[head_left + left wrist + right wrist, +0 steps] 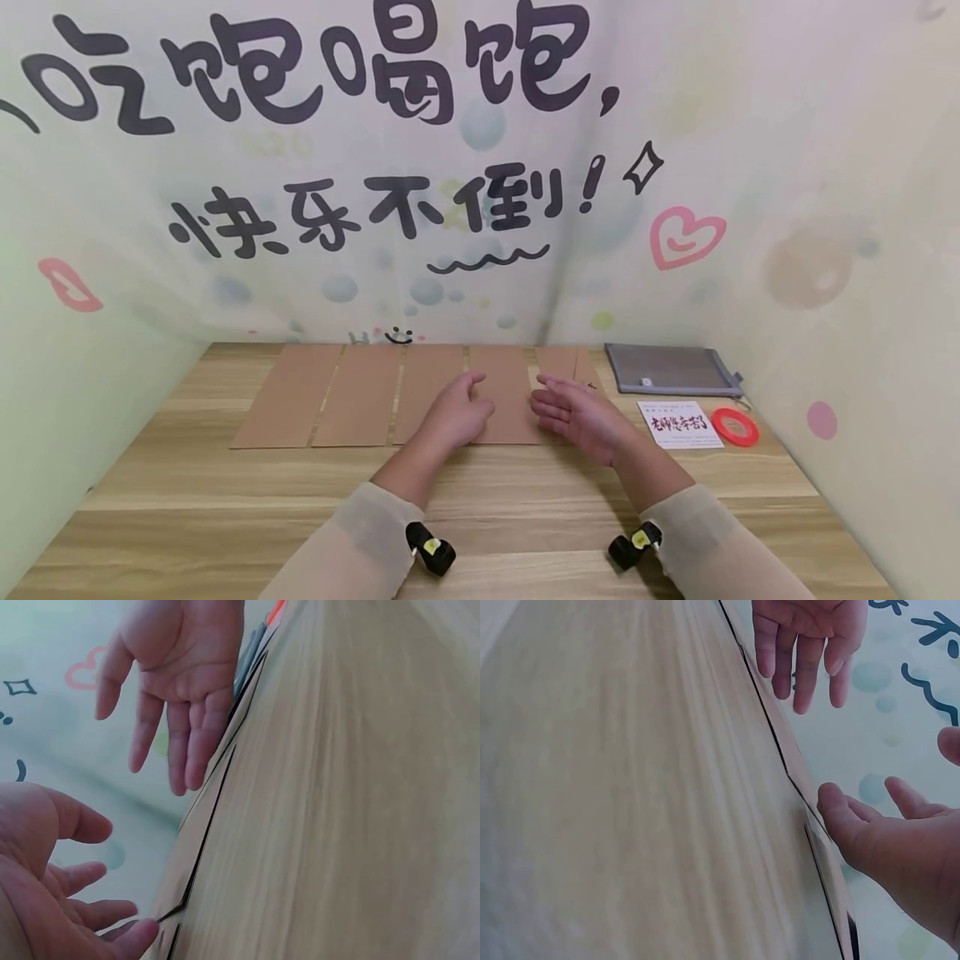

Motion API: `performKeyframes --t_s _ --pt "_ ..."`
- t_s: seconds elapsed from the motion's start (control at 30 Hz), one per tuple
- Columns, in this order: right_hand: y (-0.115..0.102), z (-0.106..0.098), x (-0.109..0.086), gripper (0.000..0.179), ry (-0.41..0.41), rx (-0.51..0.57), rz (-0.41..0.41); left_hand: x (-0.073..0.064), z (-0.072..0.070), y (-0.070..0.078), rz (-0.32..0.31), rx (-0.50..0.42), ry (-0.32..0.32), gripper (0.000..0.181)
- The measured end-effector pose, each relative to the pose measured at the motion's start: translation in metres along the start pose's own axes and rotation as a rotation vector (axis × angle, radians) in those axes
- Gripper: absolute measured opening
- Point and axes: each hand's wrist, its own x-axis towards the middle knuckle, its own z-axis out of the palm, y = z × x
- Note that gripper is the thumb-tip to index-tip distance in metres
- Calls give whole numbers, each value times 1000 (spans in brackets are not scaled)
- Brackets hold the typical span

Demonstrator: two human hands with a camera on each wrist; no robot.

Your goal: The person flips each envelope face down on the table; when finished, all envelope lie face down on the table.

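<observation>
Several flat brown cardboard pieces point(285, 396) lie side by side in a row along the back of the wooden table. My left hand point(459, 410) is over the third and fourth pieces from the left, fingers loosely bent and holding nothing. To its right, my right hand point(581, 417) is over the rightmost cardboard point(557, 360), covering much of it, its fingers extended and its palm turned toward the left hand. The left wrist view shows the right hand point(191, 682) with nothing in it. Whether either hand touches the cardboard, I cannot tell.
A grey zip pouch point(667, 371) lies at the back right. In front of it are a white card point(678, 425) with red and black writing and a red ring point(735, 427). A printed cloth point(480, 308) hangs behind the table point(487, 517).
</observation>
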Motion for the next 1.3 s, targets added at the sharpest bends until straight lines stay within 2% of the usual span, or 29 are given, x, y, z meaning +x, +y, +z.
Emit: performKeyframes --t_s 0.13,0.3,0.47,0.57,0.77,0.93,1.1,1.3 --pt "-5 -6 -3 66 23 -9 -39 -2 9 6 7 -104 4 58" --pt "-8 -23 -11 67 78 -24 -56 -8 29 15 29 -279 -37 59" --pt "-10 -48 -28 72 120 -99 -34 -10 54 30 36 -348 -62 60" --pt "-11 -63 -38 76 126 -126 -29 -11 69 37 19 -374 -71 58" --pt "-9 -87 -52 76 130 -191 -42 -12 97 46 -4 -399 -68 55" --pt "-7 -100 -60 79 139 -221 -25 -15 110 48 -5 -385 -43 56" --pt "-9 -102 -62 79 132 -222 -17 -20 112 46 -12 -344 -51 57" --pt "-8 -101 -61 77 175 -237 44 -20 108 41 -19 -341 -62 57"
